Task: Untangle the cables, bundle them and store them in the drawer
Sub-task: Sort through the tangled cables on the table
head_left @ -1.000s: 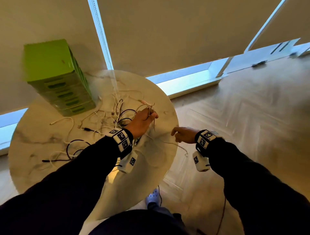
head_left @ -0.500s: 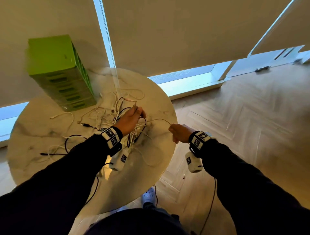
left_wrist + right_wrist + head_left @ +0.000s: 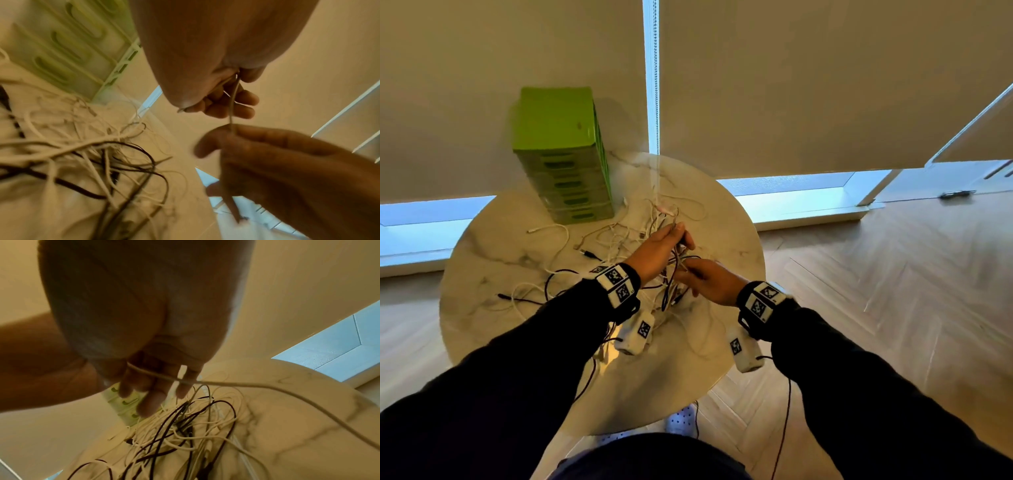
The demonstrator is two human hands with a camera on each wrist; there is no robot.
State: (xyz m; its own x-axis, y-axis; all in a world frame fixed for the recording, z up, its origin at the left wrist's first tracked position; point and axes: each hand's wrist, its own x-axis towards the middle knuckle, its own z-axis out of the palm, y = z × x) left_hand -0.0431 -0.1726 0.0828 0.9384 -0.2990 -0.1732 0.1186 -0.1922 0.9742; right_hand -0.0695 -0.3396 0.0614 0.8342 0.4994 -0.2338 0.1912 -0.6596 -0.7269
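A tangle of white and black cables [image 3: 640, 246] [image 3: 86, 155] [image 3: 185, 431] lies spread on the round marble table [image 3: 493, 260]. My left hand [image 3: 671, 240] [image 3: 232, 94] is raised over the tangle and pinches a thin white cable [image 3: 233, 104]. My right hand [image 3: 698, 274] [image 3: 230, 139] is close beside it and pinches the same cable [image 3: 226, 383] a short way below; the cable trails off to the right. The green drawer unit [image 3: 565, 154] [image 3: 68, 48] stands at the table's far left, all drawers closed.
The table's edge [image 3: 753, 240] curves close to my right hand. Roller blinds [image 3: 791, 78] with a hanging bead chain [image 3: 654, 102] cover the window behind the table. Herringbone wood floor [image 3: 893, 291] lies to the right. A shoe [image 3: 681, 423] shows below the table.
My right hand moved left from beyond the table's edge to join the left hand over the tangle. The left hand lifted slightly. The head view has shifted right and up.
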